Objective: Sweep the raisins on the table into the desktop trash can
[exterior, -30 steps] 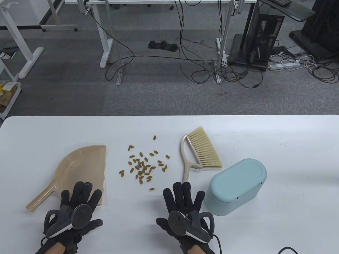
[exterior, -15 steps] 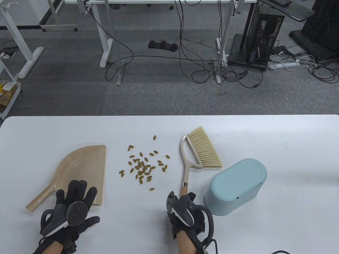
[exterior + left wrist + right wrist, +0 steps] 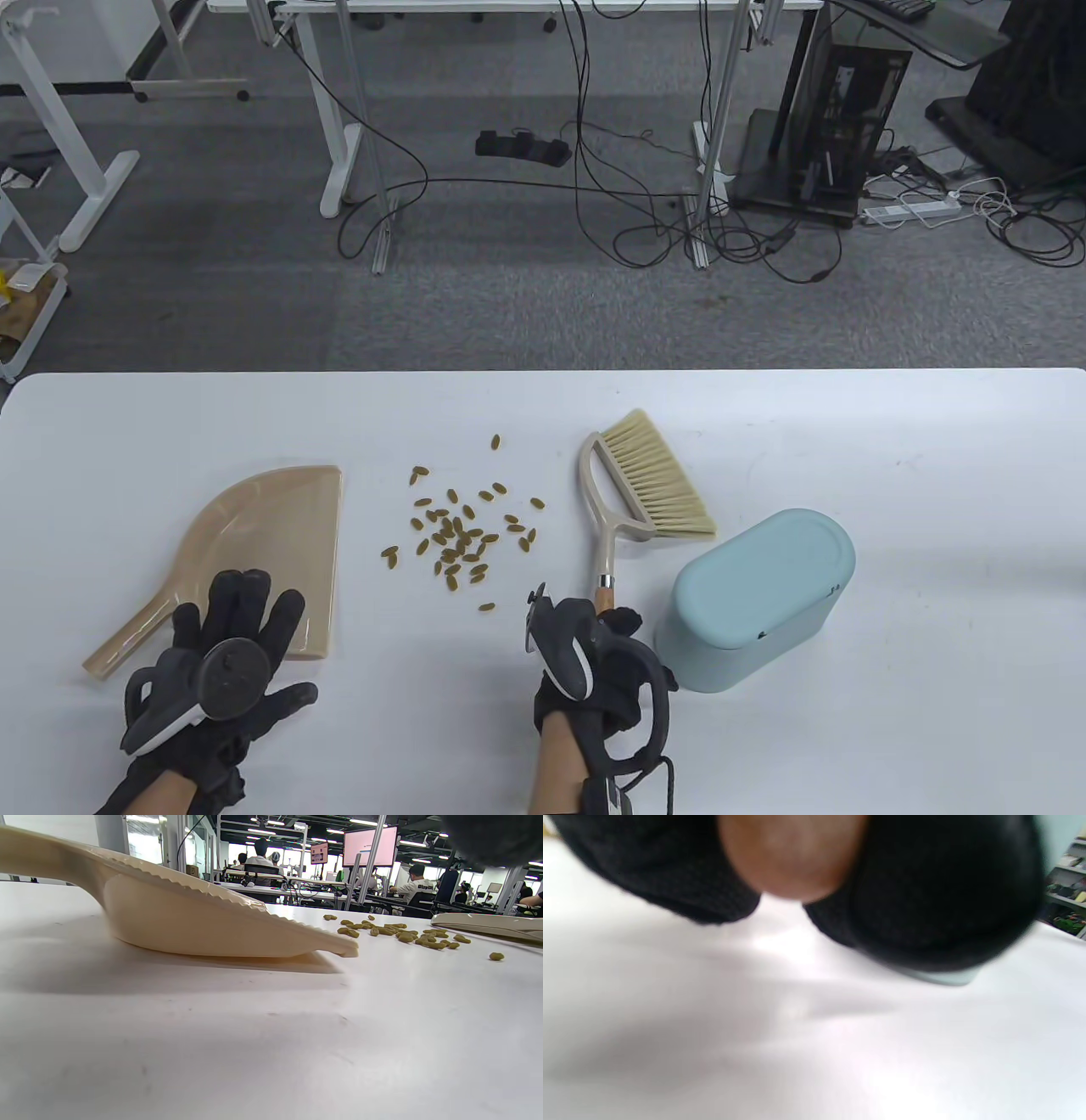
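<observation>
Several raisins lie scattered mid-table, also in the left wrist view. A beige dustpan lies to their left, its mouth toward them. My left hand is open, fingers spread over the dustpan's near corner. My right hand grips the wooden end of the brush's handle; the brush lies right of the raisins, bristles pointing right. The wooden handle end shows between my gloved fingers. A light blue trash can, lid shut, stands just right of my right hand.
The white table extends to the right and far side. Beyond its far edge are desk legs and cables on grey carpet.
My right hand turned on its side and closed around the brush handle, shifting the brush slightly. My left hand drew back a little toward me over the dustpan's corner.
</observation>
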`<action>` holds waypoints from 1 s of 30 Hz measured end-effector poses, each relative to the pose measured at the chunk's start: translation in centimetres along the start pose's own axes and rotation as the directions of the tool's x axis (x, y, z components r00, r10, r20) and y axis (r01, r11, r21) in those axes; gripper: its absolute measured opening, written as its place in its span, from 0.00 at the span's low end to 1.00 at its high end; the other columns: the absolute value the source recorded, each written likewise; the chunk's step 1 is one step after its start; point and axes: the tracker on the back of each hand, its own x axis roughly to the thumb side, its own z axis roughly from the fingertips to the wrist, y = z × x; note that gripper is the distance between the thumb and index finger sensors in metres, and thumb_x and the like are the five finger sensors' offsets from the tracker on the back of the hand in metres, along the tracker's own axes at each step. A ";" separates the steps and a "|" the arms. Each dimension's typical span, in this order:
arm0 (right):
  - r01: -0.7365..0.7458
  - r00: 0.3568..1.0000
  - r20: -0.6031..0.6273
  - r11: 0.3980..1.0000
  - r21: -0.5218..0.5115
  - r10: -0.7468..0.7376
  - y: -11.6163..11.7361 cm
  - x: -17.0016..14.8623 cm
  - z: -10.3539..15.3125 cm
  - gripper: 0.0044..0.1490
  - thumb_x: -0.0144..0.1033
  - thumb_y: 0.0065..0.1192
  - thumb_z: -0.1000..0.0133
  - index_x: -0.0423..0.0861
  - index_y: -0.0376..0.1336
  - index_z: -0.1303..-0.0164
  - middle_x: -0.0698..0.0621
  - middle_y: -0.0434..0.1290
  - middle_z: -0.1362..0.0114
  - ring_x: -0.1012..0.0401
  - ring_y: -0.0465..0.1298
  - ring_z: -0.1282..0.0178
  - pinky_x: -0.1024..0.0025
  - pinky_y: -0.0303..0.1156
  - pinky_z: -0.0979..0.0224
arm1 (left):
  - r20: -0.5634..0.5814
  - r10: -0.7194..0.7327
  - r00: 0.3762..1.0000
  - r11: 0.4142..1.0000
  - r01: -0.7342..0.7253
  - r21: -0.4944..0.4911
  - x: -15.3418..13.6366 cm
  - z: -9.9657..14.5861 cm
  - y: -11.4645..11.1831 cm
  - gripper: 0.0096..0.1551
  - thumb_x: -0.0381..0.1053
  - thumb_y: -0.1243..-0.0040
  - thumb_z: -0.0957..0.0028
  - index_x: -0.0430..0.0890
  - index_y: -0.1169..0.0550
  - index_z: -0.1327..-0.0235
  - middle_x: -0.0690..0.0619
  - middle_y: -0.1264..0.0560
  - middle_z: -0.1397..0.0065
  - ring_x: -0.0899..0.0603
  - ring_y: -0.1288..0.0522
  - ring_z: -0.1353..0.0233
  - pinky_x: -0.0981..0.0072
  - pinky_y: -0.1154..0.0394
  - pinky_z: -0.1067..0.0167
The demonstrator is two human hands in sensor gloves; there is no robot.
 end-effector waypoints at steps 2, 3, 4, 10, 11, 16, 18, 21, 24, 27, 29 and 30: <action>0.082 0.995 -0.043 0.993 -0.082 -0.085 -1.2 -1.1 0.4 0.44 0.38 0.70 0.50 0.32 0.57 0.29 0.36 0.78 0.45 0.50 0.86 0.61 0.43 0.74 0.42 | -0.008 0.017 1.000 1.000 -0.017 0.002 -0.3 0.0 0.1 0.58 0.74 0.48 0.54 0.62 0.64 0.22 0.57 0.82 0.21 0.44 0.87 0.19 0.28 0.75 0.25; 0.145 0.988 -0.035 0.988 -0.058 -0.147 -1.6 -1.6 0.4 0.44 0.36 0.70 0.50 0.33 0.56 0.28 0.27 0.72 0.34 0.51 0.86 0.58 0.45 0.77 0.47 | -0.013 0.025 1.000 1.000 -0.025 0.003 -0.4 0.1 0.2 0.58 0.74 0.48 0.54 0.62 0.64 0.22 0.57 0.82 0.21 0.44 0.87 0.19 0.28 0.75 0.25; 0.244 0.969 -0.043 0.969 0.029 -0.243 -2.1 -2.1 0.3 0.45 0.35 0.68 0.48 0.34 0.53 0.25 0.24 0.67 0.31 0.52 0.86 0.59 0.46 0.78 0.49 | -0.017 0.034 0.999 0.999 -0.034 0.004 -0.6 0.1 0.2 0.58 0.74 0.48 0.54 0.62 0.64 0.22 0.57 0.82 0.21 0.44 0.86 0.19 0.28 0.75 0.25; 0.628 0.776 0.079 0.778 -0.023 -0.625 -5.9 -4.6 1.5 0.51 0.35 0.68 0.48 0.38 0.48 0.18 0.38 0.78 0.44 0.63 0.83 0.74 0.59 0.81 0.60 | -0.040 0.060 0.997 0.998 -0.061 -0.008 -1.1 0.1 0.1 0.57 0.74 0.48 0.53 0.62 0.63 0.22 0.57 0.82 0.20 0.44 0.86 0.19 0.28 0.75 0.25; 0.709 0.700 0.118 0.705 0.008 -0.704 -6.6 -5.0 1.8 0.51 0.35 0.67 0.48 0.38 0.47 0.18 0.38 0.77 0.42 0.63 0.83 0.73 0.59 0.81 0.61 | -0.039 0.058 0.998 0.998 -0.058 -0.006 -1.1 0.1 0.2 0.58 0.74 0.48 0.53 0.62 0.63 0.21 0.57 0.82 0.20 0.44 0.86 0.19 0.28 0.75 0.25; 0.910 0.186 0.193 0.243 0.336 -0.963 -7.3 -5.1 2.8 0.52 0.35 0.64 0.44 0.39 0.42 0.16 0.31 0.66 0.28 0.63 0.83 0.71 0.60 0.81 0.59 | -0.011 0.113 0.994 0.991 -0.112 0.078 -1.3 0.4 1.0 0.57 0.74 0.48 0.53 0.61 0.63 0.22 0.56 0.81 0.19 0.43 0.85 0.18 0.27 0.74 0.25; 0.876 0.012 0.126 0.071 0.477 -0.992 -6.8 -4.1 2.9 0.52 0.36 0.63 0.42 0.39 0.40 0.15 0.30 0.65 0.28 0.64 0.83 0.70 0.61 0.81 0.58 | -0.022 0.124 0.992 0.990 -0.122 0.074 -1.6 0.5 1.0 0.57 0.74 0.48 0.53 0.61 0.63 0.21 0.57 0.81 0.19 0.43 0.85 0.18 0.27 0.74 0.25; 0.775 -0.149 -0.008 -0.122 0.620 -0.989 -5.4 -1.9 3.0 0.51 0.37 0.60 0.40 0.38 0.38 0.15 0.31 0.64 0.27 0.65 0.83 0.68 0.62 0.81 0.56 | -0.044 0.130 0.991 0.990 -0.127 0.064 -1.9 0.5 0.8 0.57 0.74 0.48 0.53 0.61 0.63 0.22 0.57 0.81 0.19 0.43 0.85 0.18 0.28 0.74 0.25; 0.615 -0.287 -0.199 -0.340 0.712 -0.937 -3.2 0.7 2.9 0.53 0.38 0.57 0.38 0.34 0.33 0.16 0.32 0.64 0.28 0.66 0.82 0.66 0.63 0.81 0.54 | -0.046 0.146 0.988 0.987 -0.142 0.078 -2.1 0.5 1.0 0.57 0.74 0.48 0.53 0.61 0.63 0.22 0.56 0.81 0.19 0.43 0.85 0.18 0.28 0.74 0.25; 0.480 -0.345 -0.347 -0.481 0.733 -0.872 -1.0 2.6 2.8 0.53 0.37 0.55 0.36 0.33 0.29 0.18 0.31 0.62 0.28 0.64 0.82 0.63 0.60 0.80 0.51 | -0.043 0.152 0.987 0.986 -0.148 0.081 -2.1 0.5 1.1 0.57 0.74 0.48 0.53 0.61 0.63 0.22 0.56 0.81 0.19 0.43 0.85 0.18 0.28 0.74 0.25; 0.519 -0.277 -0.364 -0.457 0.722 -0.889 0.1 2.9 2.4 0.53 0.37 0.55 0.36 0.31 0.29 0.18 0.31 0.64 0.31 0.63 0.82 0.63 0.59 0.79 0.50 | -0.036 0.151 0.988 0.985 -0.147 0.084 -2.0 0.6 1.1 0.57 0.74 0.48 0.53 0.61 0.63 0.22 0.56 0.81 0.19 0.43 0.85 0.18 0.27 0.74 0.25; 0.574 -0.193 -0.349 -0.394 0.718 -0.917 0.6 2.6 2.1 0.53 0.38 0.55 0.36 0.30 0.30 0.19 0.33 0.66 0.34 0.63 0.82 0.64 0.59 0.79 0.50 | -0.033 0.149 0.988 0.986 -0.145 0.085 -2.0 0.5 1.1 0.57 0.74 0.48 0.53 0.61 0.63 0.21 0.56 0.81 0.19 0.43 0.85 0.18 0.27 0.74 0.25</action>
